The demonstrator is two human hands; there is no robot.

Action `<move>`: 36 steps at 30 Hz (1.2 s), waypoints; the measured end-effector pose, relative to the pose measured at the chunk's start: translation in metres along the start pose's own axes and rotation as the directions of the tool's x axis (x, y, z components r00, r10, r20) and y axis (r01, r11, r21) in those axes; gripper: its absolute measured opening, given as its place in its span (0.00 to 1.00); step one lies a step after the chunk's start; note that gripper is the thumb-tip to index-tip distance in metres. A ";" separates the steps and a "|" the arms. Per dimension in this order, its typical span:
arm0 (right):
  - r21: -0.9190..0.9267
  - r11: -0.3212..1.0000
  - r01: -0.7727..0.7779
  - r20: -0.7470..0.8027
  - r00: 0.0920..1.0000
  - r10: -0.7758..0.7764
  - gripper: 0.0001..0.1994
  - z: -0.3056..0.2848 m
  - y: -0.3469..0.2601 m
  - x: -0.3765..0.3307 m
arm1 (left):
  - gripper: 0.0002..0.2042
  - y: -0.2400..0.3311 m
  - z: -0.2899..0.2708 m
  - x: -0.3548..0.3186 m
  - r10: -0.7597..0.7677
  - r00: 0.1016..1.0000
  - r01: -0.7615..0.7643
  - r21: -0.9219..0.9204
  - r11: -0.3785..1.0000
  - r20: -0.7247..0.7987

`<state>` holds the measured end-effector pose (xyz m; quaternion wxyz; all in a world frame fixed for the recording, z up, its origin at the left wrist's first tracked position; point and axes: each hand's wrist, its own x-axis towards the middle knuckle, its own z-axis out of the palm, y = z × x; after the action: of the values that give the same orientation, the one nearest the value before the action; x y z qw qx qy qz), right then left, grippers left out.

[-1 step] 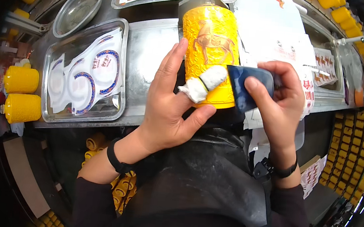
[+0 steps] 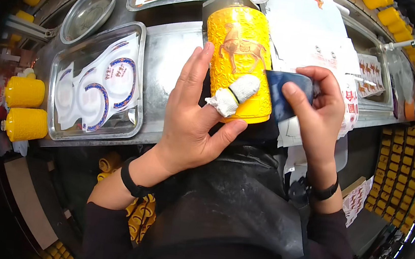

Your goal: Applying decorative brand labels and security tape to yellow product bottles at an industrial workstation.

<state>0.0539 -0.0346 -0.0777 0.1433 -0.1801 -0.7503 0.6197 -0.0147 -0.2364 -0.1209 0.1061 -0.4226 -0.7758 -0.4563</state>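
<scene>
Yellow horse-relief bottle [image 2: 238,64]: long axis pointing toward far edge of table [image 2: 168,48]; left hand [image 2: 189,112] spreading against its left side; right hand [image 2: 320,101] pinching blue scraper [image 2: 281,99] just beside its right.

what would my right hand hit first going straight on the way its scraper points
The bottle, at its right side: the scraper in the right hand points left toward it. They look close, perhaps touching; this view leaves depth unclear.

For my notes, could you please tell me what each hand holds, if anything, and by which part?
The right hand pinches the blue scraper by its right side; the left hand steadies the yellow embossed bottle at its lower left.
</scene>
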 end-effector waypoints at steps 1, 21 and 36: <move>0.056 0.998 -0.015 -0.048 0.999 0.018 0.13 -0.003 0.003 0.001 | 0.18 0.001 -0.003 0.003 -0.014 1.000 0.014 0.000 1.000 -0.004; 0.115 0.992 0.049 0.178 0.982 -0.069 0.13 0.018 0.021 0.001 | 0.19 0.007 -0.013 0.000 0.075 0.994 -0.089 0.178 0.980 0.084; -0.104 0.972 0.212 0.103 0.974 -0.201 0.16 0.016 -0.016 -0.003 | 0.23 -0.006 -0.005 -0.015 0.009 1.000 -0.006 0.135 0.991 -0.022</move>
<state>0.0482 -0.0526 -0.0652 0.1622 -0.0804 -0.8051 0.5649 -0.0111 -0.2499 -0.1303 0.1448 -0.4124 -0.8020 -0.4070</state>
